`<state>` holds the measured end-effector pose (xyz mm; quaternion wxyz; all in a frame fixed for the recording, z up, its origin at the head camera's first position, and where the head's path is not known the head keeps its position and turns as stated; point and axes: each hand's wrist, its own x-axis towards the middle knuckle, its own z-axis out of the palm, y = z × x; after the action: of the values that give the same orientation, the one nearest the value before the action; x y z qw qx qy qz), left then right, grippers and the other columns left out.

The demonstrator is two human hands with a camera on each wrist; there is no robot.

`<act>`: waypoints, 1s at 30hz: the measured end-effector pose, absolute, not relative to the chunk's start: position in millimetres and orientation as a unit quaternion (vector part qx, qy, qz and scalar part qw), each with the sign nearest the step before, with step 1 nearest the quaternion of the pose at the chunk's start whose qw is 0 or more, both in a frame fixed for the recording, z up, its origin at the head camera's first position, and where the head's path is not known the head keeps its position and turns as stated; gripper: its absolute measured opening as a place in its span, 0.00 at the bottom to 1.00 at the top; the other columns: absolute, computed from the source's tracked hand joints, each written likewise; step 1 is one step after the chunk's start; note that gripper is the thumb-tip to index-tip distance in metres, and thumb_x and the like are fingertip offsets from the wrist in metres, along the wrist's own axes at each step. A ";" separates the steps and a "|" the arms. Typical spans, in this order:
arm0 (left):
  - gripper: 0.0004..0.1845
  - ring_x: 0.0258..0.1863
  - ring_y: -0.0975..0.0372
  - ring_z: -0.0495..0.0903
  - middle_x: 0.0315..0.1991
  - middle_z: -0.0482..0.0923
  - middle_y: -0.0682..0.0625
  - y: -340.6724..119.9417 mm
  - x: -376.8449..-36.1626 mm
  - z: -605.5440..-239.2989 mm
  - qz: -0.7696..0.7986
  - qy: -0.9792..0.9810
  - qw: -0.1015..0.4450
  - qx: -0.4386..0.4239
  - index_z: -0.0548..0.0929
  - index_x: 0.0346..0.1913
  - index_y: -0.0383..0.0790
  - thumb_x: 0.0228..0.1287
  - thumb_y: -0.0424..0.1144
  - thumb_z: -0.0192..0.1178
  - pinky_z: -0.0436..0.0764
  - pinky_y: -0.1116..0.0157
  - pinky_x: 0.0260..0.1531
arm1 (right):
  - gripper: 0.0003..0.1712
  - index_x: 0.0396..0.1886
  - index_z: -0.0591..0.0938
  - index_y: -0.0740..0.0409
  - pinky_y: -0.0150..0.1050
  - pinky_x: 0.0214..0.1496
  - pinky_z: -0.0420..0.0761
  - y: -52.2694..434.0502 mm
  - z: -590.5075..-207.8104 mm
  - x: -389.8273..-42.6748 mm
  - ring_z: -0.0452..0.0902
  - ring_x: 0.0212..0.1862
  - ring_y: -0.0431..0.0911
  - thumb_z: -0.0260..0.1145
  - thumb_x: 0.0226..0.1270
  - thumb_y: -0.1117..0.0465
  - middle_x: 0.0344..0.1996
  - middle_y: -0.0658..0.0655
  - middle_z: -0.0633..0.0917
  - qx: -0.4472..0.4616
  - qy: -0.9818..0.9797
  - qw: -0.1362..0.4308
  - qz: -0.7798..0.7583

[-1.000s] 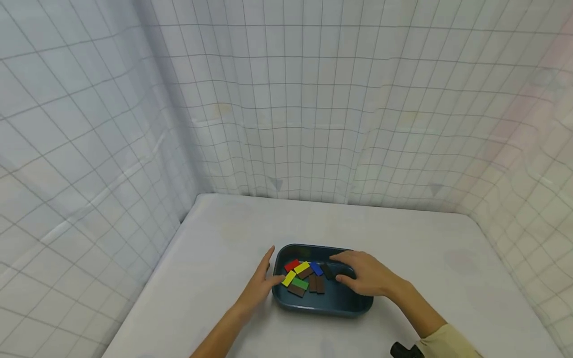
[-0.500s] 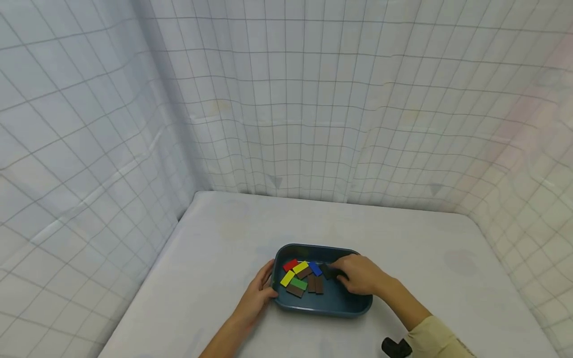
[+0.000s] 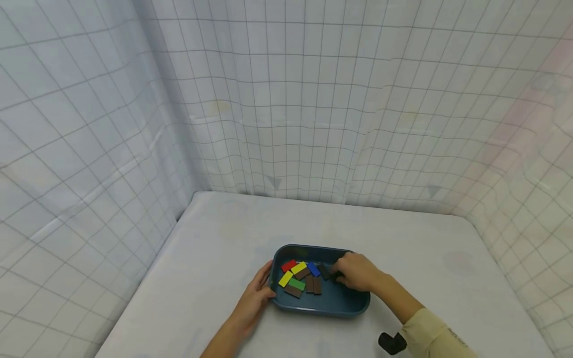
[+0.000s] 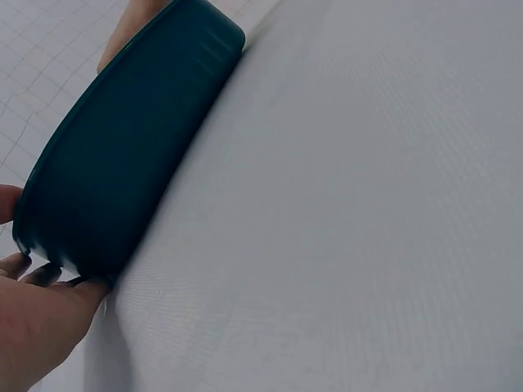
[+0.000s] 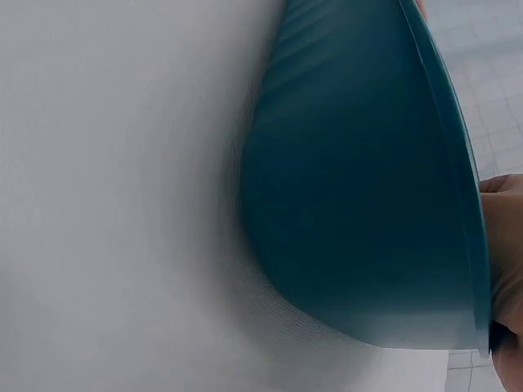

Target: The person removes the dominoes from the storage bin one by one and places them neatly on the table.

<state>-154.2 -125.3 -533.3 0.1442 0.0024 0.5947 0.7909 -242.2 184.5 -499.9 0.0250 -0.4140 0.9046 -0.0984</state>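
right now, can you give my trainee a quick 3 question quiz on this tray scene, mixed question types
1. True or false: the left hand rests on the left end of the blue tray.
2. Multiple choice: how many yellow blocks lie in the tray? A) none B) one C) two D) four
3. Fill in: the right hand's fingers close on a ____ block just right of the blue block.

Key
1. True; its fingers touch the tray's wall.
2. C, yellow blocks and.
3. Dark brown; how firmly it is pinched is unclear.
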 end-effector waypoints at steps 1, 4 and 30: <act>0.46 0.81 0.49 0.44 0.83 0.45 0.42 -124.8 -154.1 -533.7 0.791 0.595 0.145 0.003 0.52 0.83 0.40 0.60 0.22 0.51 0.54 0.51 0.75 | 0.08 0.40 0.92 0.59 0.38 0.39 0.87 184.6 -499.8 -243.1 0.87 0.37 0.42 0.79 0.60 0.65 0.36 0.51 0.91 -0.414 0.904 0.031 -0.099; 0.46 0.81 0.49 0.43 0.83 0.44 0.42 -123.5 -154.0 -534.6 0.792 0.593 0.146 0.006 0.51 0.83 0.40 0.60 0.22 0.51 0.54 0.52 0.75 | 0.08 0.39 0.92 0.59 0.37 0.40 0.87 183.8 -498.1 -246.5 0.86 0.37 0.41 0.79 0.59 0.66 0.35 0.50 0.91 -0.417 0.901 0.056 -0.100; 0.42 0.81 0.47 0.43 0.83 0.45 0.40 -121.5 -155.6 -536.2 0.786 0.603 0.136 -0.027 0.54 0.83 0.39 0.64 0.24 0.51 0.51 0.47 0.76 | 0.06 0.36 0.86 0.57 0.33 0.33 0.79 188.7 -451.6 -262.2 0.75 0.30 0.35 0.75 0.63 0.67 0.27 0.40 0.80 -0.410 0.875 0.173 -0.190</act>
<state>-155.6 -121.5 -536.2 0.1361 -0.0271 0.6028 0.7857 -262.2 188.7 -451.6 0.1734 -0.4099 0.8752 -0.1896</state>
